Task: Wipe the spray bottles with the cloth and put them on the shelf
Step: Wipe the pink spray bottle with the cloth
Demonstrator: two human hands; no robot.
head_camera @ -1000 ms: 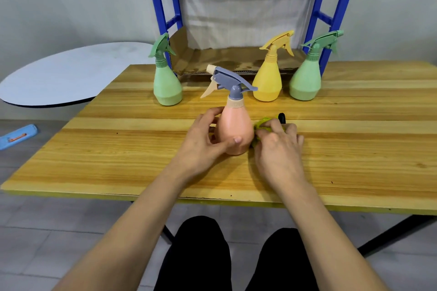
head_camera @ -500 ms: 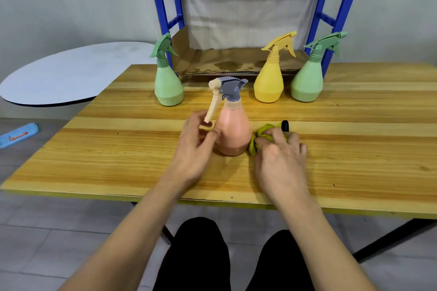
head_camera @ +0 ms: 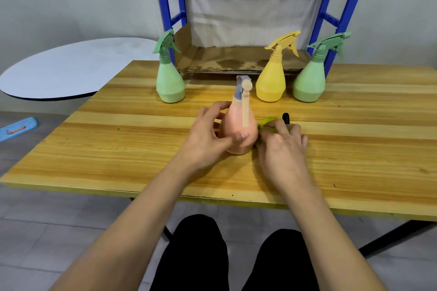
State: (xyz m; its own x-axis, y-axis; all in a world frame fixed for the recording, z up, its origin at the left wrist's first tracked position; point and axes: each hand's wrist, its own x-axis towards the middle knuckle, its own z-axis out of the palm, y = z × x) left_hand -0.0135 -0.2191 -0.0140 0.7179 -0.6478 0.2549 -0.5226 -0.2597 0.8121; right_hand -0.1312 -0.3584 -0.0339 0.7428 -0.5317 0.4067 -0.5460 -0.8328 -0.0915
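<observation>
Cloth [head_camera: 268, 123] mostly hidden under gripping right hand [head_camera: 282, 146]; left hand [head_camera: 205, 136] around pink bottle [head_camera: 238, 132].

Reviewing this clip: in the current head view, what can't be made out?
- Cloth: mostly hidden under the right hand; size and shape unclear.
- Black object beyond that hand: only its tip shows, identity unclear.
- Pink bottle: its far side faces away, and the left hand covers its left flank.
- Shelf: upper levels cut off by the top edge.
</observation>
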